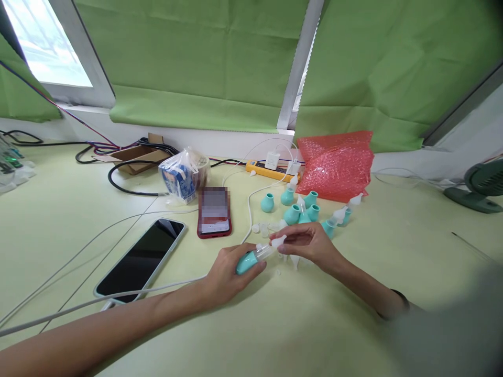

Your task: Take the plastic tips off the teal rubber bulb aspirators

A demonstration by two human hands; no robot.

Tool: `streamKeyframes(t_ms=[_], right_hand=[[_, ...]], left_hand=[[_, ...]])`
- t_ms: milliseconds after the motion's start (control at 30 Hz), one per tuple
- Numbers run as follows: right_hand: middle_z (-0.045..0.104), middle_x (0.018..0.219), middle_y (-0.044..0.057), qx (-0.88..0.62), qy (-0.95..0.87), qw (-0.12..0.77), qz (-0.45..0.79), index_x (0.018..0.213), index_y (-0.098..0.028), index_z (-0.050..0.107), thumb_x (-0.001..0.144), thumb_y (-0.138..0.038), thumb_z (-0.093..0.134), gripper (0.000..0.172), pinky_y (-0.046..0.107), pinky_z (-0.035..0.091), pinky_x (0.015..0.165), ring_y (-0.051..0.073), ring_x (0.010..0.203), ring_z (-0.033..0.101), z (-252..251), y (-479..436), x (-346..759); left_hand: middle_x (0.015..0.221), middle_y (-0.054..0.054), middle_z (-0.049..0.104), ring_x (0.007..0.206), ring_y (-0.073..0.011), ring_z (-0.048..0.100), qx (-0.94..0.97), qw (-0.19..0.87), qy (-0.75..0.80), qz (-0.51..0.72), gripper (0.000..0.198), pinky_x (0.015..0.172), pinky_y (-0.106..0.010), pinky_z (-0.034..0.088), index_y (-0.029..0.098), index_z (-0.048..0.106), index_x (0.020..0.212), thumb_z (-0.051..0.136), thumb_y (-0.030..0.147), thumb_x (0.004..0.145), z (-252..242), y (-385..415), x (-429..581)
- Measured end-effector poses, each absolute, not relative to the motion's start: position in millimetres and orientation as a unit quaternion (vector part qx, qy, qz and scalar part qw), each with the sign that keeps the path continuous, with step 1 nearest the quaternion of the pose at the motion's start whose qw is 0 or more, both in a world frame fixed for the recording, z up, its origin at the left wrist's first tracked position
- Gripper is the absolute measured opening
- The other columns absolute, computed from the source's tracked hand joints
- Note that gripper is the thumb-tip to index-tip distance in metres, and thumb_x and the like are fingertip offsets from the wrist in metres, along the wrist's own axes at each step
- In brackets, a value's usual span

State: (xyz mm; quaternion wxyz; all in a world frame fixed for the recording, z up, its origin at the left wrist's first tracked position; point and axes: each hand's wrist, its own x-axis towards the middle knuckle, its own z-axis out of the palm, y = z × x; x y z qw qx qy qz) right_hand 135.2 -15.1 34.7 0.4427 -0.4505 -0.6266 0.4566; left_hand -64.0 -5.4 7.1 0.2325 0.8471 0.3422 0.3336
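My left hand [230,275] grips a teal rubber bulb [245,263] with a clear plastic neck, held just above the pale yellow table [275,324]. My right hand [304,243] pinches a small clear plastic tip [278,242] at the end of that neck. Right behind my hands lie several more teal bulbs [293,208], some with clear nozzles fitted, and a few loose clear plastic pieces [262,228].
A large dark phone [141,259] on a white cable lies at the left, a red phone [214,212] beside it. Behind are a bagged carton [181,178], a cardboard box [135,157], a yellow power strip [271,170], a red bubble-wrap bag [338,165] and a green fan [481,186].
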Motion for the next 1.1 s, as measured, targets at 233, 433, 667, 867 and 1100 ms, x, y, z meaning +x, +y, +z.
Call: streamKeyframes(t_ms=[233,433,667,867,1100], right_hand=[[0.069,0.084,0.006,-0.437,-0.538,0.453,0.56,0.073,-0.016,0.063,0.056,-0.025,0.073,0.022,0.033,0.051,0.073,0.021,0.08,0.064,30.3,-18.5,128.7],[0.069,0.073,0.002,-0.43,-0.515,0.461,0.581,0.061,-0.016,0.056,0.055,-0.024,0.074,0.02,0.031,0.052,0.072,0.018,0.072,0.065,26.9,-19.1,126.0],[0.068,0.067,0.004,-0.448,-0.504,0.447,0.587,0.057,-0.014,0.053,0.051,-0.029,0.075,0.026,0.032,0.054,0.062,0.017,0.061,0.065,25.0,-20.4,124.2],[0.068,0.063,0.003,-0.452,-0.495,0.433,0.602,0.052,-0.014,0.052,0.05,-0.027,0.075,0.027,0.027,0.055,0.055,0.016,0.054,0.064,28.9,-21.3,121.1],[0.067,0.062,0.002,-0.431,-0.478,0.445,0.623,0.052,-0.014,0.049,0.05,-0.025,0.076,0.029,0.024,0.053,0.051,0.019,0.057,0.065,24.0,-23.7,116.6]], left_hand=[[0.073,-0.002,0.063,0.06,-0.0123,0.056,0.845,0.234,0.315,0.363,0.019,0.057,-0.021,0.042,0.015,0.057,0.088,0.05,0.03,0.079,4.4,-5.1,-64.5],[0.068,-0.003,0.061,0.056,-0.0116,0.054,0.848,0.219,0.307,0.372,0.02,0.054,-0.02,0.041,0.013,0.057,0.087,0.05,0.029,0.079,2.8,-6.4,-65.6],[0.061,-0.003,0.056,0.052,-0.0115,0.048,0.869,0.182,0.285,0.363,0.02,0.05,-0.021,0.038,0.013,0.057,0.078,0.044,0.028,0.082,2.0,-8.3,-65.4],[0.055,-0.002,0.05,0.048,-0.0108,0.043,0.874,0.158,0.273,0.369,0.021,0.047,-0.022,0.034,0.012,0.056,0.073,0.044,0.028,0.082,-0.9,-9.5,-65.0],[0.057,-0.002,0.052,0.048,-0.0099,0.044,0.867,0.164,0.255,0.396,0.016,0.047,-0.021,0.034,0.012,0.055,0.077,0.045,0.024,0.082,-1.4,-9.7,-65.1]])
